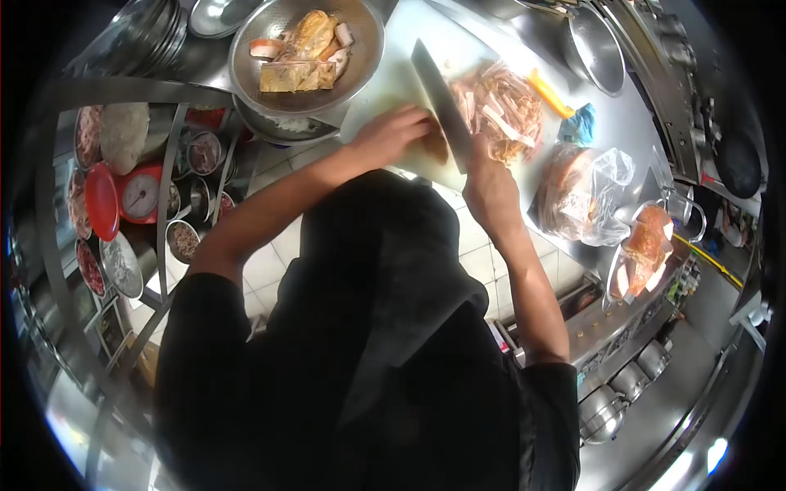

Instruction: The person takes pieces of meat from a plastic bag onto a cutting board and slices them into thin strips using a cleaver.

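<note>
My right hand (pixel 491 186) is closed round the handle of a large kitchen knife (pixel 440 96), its long blade pointing away across the white cutting board (pixel 378 96). To the left of the blade, my left hand (pixel 395 133) has its fingers curled onto a brown piece of meat (pixel 436 147), partly hidden beneath them. A pile of sliced meat strips (pixel 501 114) lies on the board just right of the knife. Beyond my left hand stands a metal colander (pixel 360 57) holding larger cooked meat chunks (pixel 309 51).
On the right are a yellow-handled tool (pixel 550 93), a blue crumpled wrapper (pixel 578 125), a plastic bag of meat (pixel 571 192) and a tray with browned meat (pixel 651 241). Shelves at left hold bowls and a red scale (pixel 141 195). A metal bowl (pixel 594 51) stands at far right.
</note>
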Motion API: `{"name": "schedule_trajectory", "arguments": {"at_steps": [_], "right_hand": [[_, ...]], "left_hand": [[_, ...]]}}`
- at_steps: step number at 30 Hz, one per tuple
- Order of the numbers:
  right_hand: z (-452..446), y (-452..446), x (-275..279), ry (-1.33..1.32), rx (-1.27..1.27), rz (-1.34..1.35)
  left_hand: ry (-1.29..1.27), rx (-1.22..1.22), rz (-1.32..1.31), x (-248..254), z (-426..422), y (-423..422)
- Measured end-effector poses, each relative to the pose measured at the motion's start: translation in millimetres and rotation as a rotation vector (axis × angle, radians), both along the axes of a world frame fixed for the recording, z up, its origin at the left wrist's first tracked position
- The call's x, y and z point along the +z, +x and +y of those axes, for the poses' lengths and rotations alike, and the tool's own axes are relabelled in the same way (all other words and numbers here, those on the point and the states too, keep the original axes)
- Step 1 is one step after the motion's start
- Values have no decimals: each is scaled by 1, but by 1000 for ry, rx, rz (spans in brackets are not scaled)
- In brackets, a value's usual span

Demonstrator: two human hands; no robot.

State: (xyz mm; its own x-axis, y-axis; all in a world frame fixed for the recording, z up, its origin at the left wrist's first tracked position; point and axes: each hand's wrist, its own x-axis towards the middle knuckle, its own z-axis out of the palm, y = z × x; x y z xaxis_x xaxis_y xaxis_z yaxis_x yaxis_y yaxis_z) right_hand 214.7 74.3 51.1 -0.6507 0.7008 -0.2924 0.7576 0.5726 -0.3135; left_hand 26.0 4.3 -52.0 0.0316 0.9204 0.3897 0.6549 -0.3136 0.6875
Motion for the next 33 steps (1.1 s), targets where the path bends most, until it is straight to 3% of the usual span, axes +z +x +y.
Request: {"name": "schedule_trajectory", "arguments": {"at_steps": [5,9,10,15,19,21,25,28,31,33], "right_hand": [[-24,-2,36,-22,62,-214],[-17,-23,-6,79,12,-188],[-7,-32,-13,85,25,-141],[14,-33,-1,-25,5,16],[-18,0,29,-89,-20,-232],[-18,-4,-6,-24,-62,-274],[26,-55,-28,91,41,-20],[37,-51,-5,4,80,18],[-6,-10,33,-47,38,-224],[-18,4,7,-94,-39,-201]], "left_hand": [[26,-25,60,-15,4,-4],[-19,-72,98,-11,4,-6],[-19,-95,229,-14,7,-6],[5,-48,116,-17,5,0],[-8,-55,81,-8,3,-4],[-33,-69,80,-10,3,-4],[-56,-82,54,-4,1,-2],[-42,-32,66,-7,7,-3],[-46,-45,101,-9,3,-4],[-35,-76,83,-9,6,-7]]}}
